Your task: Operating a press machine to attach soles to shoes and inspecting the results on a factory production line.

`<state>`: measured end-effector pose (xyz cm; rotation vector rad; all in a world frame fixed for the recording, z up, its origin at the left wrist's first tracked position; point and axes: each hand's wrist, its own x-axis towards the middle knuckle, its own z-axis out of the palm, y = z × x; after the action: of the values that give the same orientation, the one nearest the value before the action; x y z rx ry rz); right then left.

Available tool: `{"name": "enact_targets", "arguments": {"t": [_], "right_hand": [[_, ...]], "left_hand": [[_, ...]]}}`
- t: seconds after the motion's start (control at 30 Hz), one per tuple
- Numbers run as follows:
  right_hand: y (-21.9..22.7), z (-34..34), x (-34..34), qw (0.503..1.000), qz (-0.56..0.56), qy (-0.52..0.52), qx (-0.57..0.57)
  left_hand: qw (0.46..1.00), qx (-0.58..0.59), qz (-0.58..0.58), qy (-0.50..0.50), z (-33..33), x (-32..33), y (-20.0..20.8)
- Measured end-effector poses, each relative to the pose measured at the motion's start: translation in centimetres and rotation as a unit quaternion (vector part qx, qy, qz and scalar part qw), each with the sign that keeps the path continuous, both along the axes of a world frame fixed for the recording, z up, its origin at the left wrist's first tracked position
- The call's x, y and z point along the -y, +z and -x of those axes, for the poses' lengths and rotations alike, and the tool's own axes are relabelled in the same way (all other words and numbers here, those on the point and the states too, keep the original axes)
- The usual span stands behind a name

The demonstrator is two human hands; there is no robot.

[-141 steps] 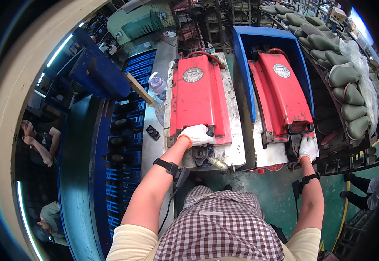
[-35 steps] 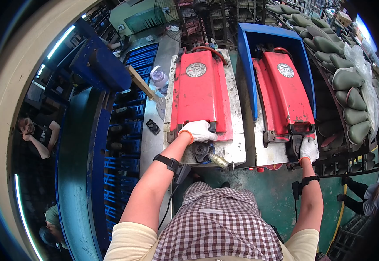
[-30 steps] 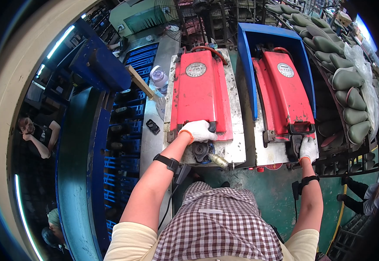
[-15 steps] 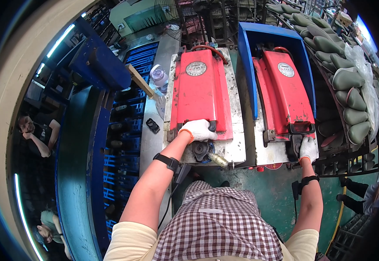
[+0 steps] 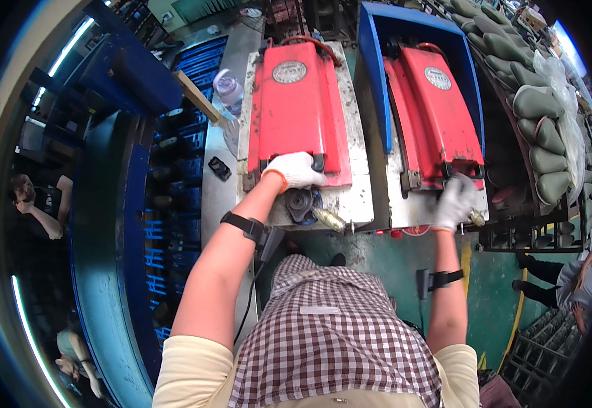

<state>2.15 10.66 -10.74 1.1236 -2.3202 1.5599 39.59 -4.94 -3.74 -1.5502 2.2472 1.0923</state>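
My left hand (image 5: 294, 170), in a white knit glove with an orange cuff, is closed round the black handle (image 5: 318, 163) at the front of the left red machine cover (image 5: 290, 112). Just below it are a round black knob (image 5: 299, 202) and a brass-coloured cylinder (image 5: 330, 219) on the metal base. My right hand (image 5: 454, 202), gloved too, is smeared by motion in front of the right red machine cover (image 5: 440, 102). It overlaps the area just under that cover's black handle (image 5: 464, 168); its fingers cannot be made out. Another brass-coloured piece (image 5: 477, 217) shows beside it.
A blue metal hood (image 5: 375, 81) surrounds the right machine. On the left bench are a clear bottle (image 5: 228, 88) and a small black object (image 5: 220, 168). Grey-green foot-shaped pieces (image 5: 538, 103) fill a rack on the right. Other people (image 5: 578, 285) are at both sides.
My right hand has left the black part at the front of the right machine and moved left. My left hand stays on its handle. The whole view has shifted slightly.
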Motion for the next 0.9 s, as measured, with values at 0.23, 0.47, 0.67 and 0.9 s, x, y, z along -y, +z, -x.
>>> {"name": "enact_targets", "arguments": {"t": [0.23,0.47,0.67,0.9], "right_hand": [[-1.3,-20.1,-0.7,0.689,-0.422,0.531,0.256],[-0.8,-26.6,-0.4,0.482,-0.481,0.613,0.4],[0.2,-28.8,1.6,0.456,-0.558,0.617,0.316],[5.5,-22.7,6.1,0.521,-0.483,0.621,0.332]], "left_hand": [[0.999,-0.007,0.047,0.007,0.1,-0.4,0.0],[0.998,0.013,0.064,-0.003,0.2,-0.9,0.8],[0.996,0.049,0.069,-0.025,0.4,-1.0,4.8],[0.959,-0.122,0.253,-0.029,-2.9,-0.7,14.5]]}}
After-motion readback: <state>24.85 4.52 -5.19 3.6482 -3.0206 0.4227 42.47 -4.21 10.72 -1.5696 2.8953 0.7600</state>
